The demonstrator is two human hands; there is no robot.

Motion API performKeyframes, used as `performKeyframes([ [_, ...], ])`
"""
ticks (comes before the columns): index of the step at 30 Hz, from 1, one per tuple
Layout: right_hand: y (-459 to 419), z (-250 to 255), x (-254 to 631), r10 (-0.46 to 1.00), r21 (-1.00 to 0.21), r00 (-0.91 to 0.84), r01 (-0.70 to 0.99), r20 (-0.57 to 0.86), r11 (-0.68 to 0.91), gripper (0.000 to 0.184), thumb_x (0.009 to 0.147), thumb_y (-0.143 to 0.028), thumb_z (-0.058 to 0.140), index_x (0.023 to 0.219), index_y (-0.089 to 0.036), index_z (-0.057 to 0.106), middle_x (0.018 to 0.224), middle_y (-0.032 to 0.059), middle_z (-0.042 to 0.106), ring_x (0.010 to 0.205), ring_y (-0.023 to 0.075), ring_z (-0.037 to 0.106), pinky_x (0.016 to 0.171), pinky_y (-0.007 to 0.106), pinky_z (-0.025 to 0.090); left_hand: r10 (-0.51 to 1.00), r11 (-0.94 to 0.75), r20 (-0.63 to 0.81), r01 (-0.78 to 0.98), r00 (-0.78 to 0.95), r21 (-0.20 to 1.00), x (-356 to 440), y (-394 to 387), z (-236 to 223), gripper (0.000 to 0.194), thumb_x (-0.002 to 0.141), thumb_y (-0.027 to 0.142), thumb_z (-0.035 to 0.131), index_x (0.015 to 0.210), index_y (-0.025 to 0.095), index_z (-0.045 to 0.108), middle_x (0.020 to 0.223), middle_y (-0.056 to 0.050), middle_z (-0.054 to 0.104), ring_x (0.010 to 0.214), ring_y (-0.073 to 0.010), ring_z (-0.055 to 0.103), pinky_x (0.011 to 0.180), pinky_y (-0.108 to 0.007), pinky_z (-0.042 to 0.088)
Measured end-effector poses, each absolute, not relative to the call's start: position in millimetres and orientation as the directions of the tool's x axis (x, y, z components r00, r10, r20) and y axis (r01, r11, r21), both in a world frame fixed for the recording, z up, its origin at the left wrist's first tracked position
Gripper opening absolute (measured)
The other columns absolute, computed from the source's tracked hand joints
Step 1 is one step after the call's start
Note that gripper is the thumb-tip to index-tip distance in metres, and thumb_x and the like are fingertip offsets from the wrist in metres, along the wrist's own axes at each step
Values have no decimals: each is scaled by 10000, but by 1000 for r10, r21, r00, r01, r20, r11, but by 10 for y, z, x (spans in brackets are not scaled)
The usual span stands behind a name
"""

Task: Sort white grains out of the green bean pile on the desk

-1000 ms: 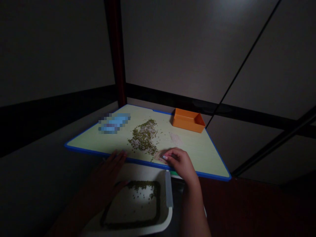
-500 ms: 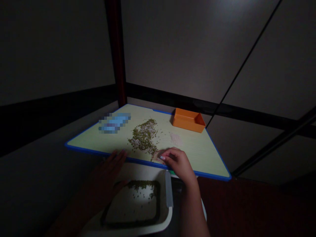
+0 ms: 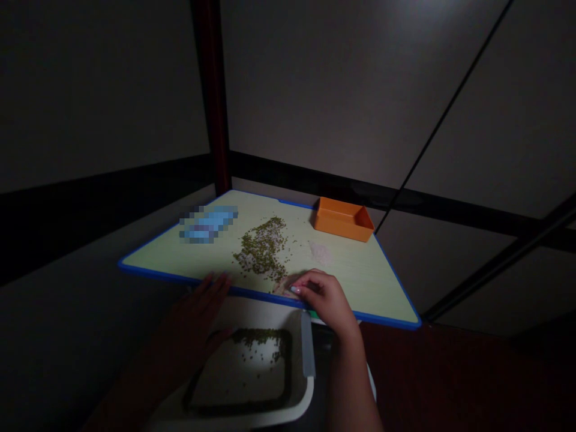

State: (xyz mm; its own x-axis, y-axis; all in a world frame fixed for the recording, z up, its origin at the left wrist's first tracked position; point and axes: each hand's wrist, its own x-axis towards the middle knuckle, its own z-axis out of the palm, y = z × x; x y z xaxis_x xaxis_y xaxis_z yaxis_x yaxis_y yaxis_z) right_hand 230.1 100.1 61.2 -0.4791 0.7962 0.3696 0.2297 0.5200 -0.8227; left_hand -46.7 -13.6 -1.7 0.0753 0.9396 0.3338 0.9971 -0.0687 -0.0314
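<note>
Beans (image 3: 264,243), small and green, lie in an irregular heap on the middle of a pale board (image 3: 360,282) with blue edging, mixed with whitish grains. A few strays are scattered to the right of the heap, short of a separate thin patch of pale grains (image 3: 319,252). At the near end of the heap, close to the board's front edge, is a small pinkish patch (image 3: 282,287), too dim to identify. The right hand (image 3: 326,297) is at this patch, fingers curled and thumb drawn up to the fingertips; whether anything is pinched between them cannot be determined. The left hand (image 3: 198,318) is in deep shadow, its fingers extended and laid along the board's front edge, its thumb over a white container (image 3: 288,414). That container is located below the front edge, carries a grey clip (image 3: 308,345) on its right side, and has green beans gathered along the far side of its bottom, with single ones strewn nearer. An orange tray (image 3: 339,227) stands at the board's far right corner. A bluish item (image 3: 209,224), pixelated beyond recognition, lies toward the left edge. Lighting is weak throughout.
</note>
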Motion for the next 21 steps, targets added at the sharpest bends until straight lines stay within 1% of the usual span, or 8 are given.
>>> performKeyframes([
  [3, 1013, 599, 2292, 808, -813, -454, 257, 376, 522, 75, 834, -175, 667, 789, -200, 721, 813, 31, 716, 794, 176, 623, 755, 293, 461, 942, -54, 329, 998, 63, -35, -462, -137, -18, 743, 877, 526, 474, 1522, 215, 275, 1583, -101, 330, 1475, -294, 285, 1152, -483, 351],
  [6, 1015, 598, 2252, 807, -783, -438, 297, 396, 546, 72, 833, -184, 679, 779, -206, 722, 794, 30, 716, 798, 181, 617, 801, 308, 452, 944, -55, 323, 997, 67, -45, -454, -139, -11, 748, 884, 524, 462, 1527, 203, 256, 1590, -110, 312, 1479, -294, 275, 1150, -488, 349],
  [11, 979, 631, 2168, 771, -739, -470, 308, 430, 600, 97, 828, -153, 691, 776, -223, 732, 784, 11, 716, 813, 177, 623, 877, 329, 422, 944, -59, 323, 998, 67, -37, -452, -138, 7, 740, 887, 537, 439, 1523, 198, 271, 1584, -108, 327, 1472, -290, 295, 1138, -484, 371],
  [15, 955, 652, 2175, 740, -746, -515, 257, 432, 615, 99, 828, -150, 699, 785, -233, 731, 803, 1, 717, 837, 174, 629, 882, 327, 413, 942, -56, 329, 998, 63, -30, -458, -139, -3, 750, 874, 537, 463, 1523, 213, 273, 1584, -99, 326, 1477, -284, 281, 1156, -472, 349],
  [18, 962, 657, 2241, 766, -758, -472, 265, 437, 596, 76, 827, -173, 703, 780, -228, 722, 807, 9, 718, 851, 186, 624, 869, 331, 416, 941, -55, 332, 998, 64, -35, -461, -141, -19, 752, 878, 531, 471, 1530, 227, 252, 1591, -86, 316, 1480, -283, 275, 1160, -466, 344],
  [21, 985, 654, 2343, 806, -764, -404, 311, 433, 566, 67, 830, -198, 694, 771, -221, 715, 808, 20, 721, 843, 195, 618, 858, 337, 415, 929, -65, 362, 997, 76, -42, -469, -141, -38, 752, 891, 536, 452, 1538, 230, 222, 1598, -88, 302, 1481, -284, 275, 1159, -471, 340],
])
